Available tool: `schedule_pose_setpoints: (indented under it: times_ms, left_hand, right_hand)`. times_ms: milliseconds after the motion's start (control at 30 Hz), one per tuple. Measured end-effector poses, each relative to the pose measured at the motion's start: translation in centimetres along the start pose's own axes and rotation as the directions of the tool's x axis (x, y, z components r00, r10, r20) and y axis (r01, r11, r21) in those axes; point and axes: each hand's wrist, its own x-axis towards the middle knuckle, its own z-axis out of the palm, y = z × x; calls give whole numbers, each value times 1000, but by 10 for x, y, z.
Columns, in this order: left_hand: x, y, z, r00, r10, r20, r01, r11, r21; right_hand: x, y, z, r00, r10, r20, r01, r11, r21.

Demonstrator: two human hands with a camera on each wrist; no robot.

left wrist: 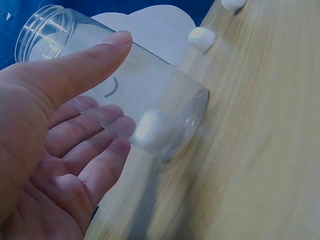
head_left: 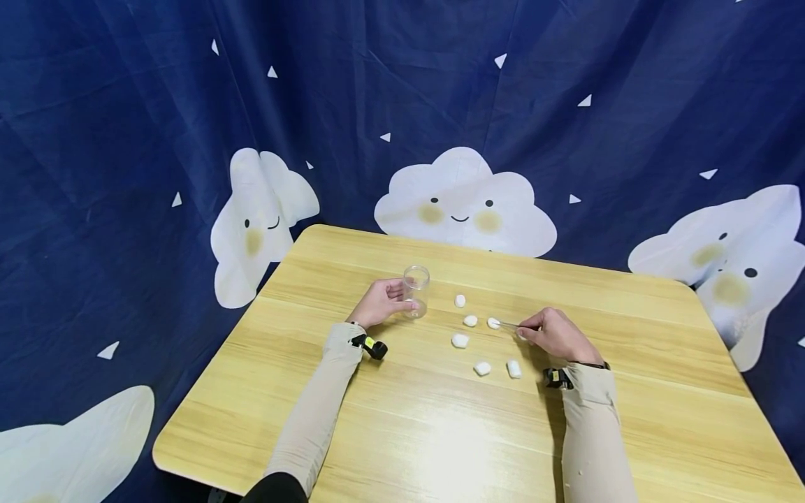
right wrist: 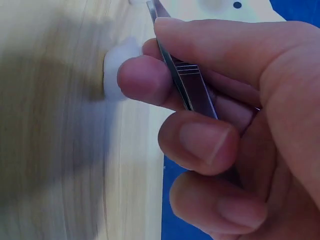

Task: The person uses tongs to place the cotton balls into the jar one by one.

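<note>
My left hand (head_left: pixel 379 302) holds a clear plastic jar (head_left: pixel 416 279), its thumb on one side and fingers on the other. The jar is upright and lidless. In the left wrist view, a white cotton ball (left wrist: pixel 152 131) shows through the wall near the jar's base, apparently inside. My right hand (head_left: pixel 558 335) pinches metal tweezers (right wrist: pixel 192 82) between thumb and fingers. The tweezers' tips reach a cotton ball (head_left: pixel 493 323) on the table; whether they grip it, I cannot tell. Another cotton ball (right wrist: pixel 114 67) lies beside the right fingers, partly hidden.
Several more cotton balls lie between the hands, including one behind (head_left: pixel 460 300), one in the middle (head_left: pixel 460 341) and one nearer me (head_left: pixel 513 369). The wooden table (head_left: pixel 251 405) has rounded corners. A dark blue curtain (head_left: pixel 339 84) with cloud prints hangs behind it.
</note>
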Motion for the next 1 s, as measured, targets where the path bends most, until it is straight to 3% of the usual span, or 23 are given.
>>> schedule_pose_setpoints:
  times_ms: [1000]
  left_hand:
    - [-3, 3, 0, 1000, 3, -5, -3, 1000, 6]
  right_hand:
    - [-4, -5, -2, 998, -20, -60, 22, 999, 43]
